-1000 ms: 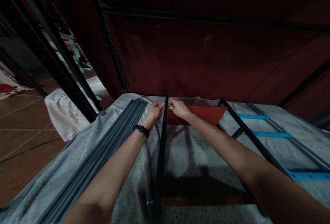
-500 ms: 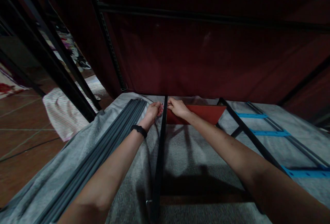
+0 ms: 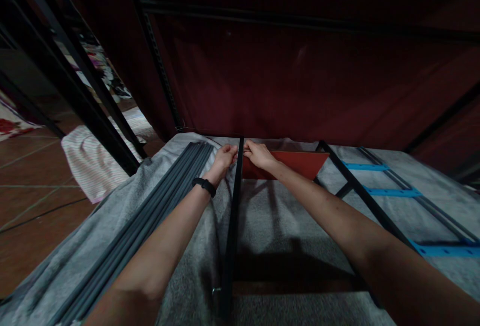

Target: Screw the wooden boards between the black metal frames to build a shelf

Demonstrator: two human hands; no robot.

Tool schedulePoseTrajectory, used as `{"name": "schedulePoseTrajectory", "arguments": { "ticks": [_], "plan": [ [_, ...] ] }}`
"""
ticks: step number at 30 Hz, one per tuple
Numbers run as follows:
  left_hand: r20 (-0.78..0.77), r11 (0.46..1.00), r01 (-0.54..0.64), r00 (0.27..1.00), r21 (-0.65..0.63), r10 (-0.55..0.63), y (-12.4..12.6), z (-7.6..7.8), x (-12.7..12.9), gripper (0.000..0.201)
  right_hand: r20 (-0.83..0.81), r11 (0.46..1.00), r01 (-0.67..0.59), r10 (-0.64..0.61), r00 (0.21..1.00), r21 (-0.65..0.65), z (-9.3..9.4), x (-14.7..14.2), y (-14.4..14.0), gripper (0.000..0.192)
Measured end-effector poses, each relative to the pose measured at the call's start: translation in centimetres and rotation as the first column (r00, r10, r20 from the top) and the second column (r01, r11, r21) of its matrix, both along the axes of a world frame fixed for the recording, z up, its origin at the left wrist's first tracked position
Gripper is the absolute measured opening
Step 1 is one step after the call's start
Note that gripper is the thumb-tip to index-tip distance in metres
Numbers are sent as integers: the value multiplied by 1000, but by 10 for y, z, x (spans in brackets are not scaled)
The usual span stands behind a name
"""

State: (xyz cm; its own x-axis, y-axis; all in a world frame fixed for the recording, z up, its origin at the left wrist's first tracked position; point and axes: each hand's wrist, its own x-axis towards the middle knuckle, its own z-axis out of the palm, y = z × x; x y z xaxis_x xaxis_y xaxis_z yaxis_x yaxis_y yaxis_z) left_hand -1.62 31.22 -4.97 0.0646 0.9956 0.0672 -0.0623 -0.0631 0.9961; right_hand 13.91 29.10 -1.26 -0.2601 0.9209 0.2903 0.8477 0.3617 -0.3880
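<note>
My left hand (image 3: 226,156), with a black band at the wrist, is pinched just left of a dark metal bar (image 3: 236,201). Whatever lies between its fingertips is too small to make out. On the bar's other side, my right hand (image 3: 258,154) is closed beside the far end of the bar, at the top edge of a reddish-orange panel (image 3: 300,163). A small thin thing shows at its fingertips, but its kind is unclear. The panel spans between this bar and a second dark bar (image 3: 369,208) on the right.
Several grey tubes (image 3: 157,221) lie on the grey cloth (image 3: 123,206) at left. Blue crosspieces (image 3: 393,192) with dark rods rest at right. A dark red sheet (image 3: 285,81) hangs behind. Black posts (image 3: 90,111) and a striped cloth (image 3: 90,161) stand over the tiled floor.
My left fingers have closed from a more spread pose into a pinch near the bar, and the hand has shifted slightly. My right hand stays almost in place.
</note>
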Motion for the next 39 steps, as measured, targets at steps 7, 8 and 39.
{"name": "schedulePoseTrajectory", "arguments": {
  "ticks": [7,8,39],
  "plan": [
    [71,997,47,996,59,-52,-2,2,1,24,11,1000,13,-13,1000,0,-1,0,2,14],
    [55,999,29,998,44,-31,-2,2,1,24,6,1000,10,-10,1000,2,-1,0,1,14],
    [26,997,-10,1000,79,8,-4,-1,2,23,8,1000,10,-10,1000,-8,-3,0,1,17]
  ]
}}
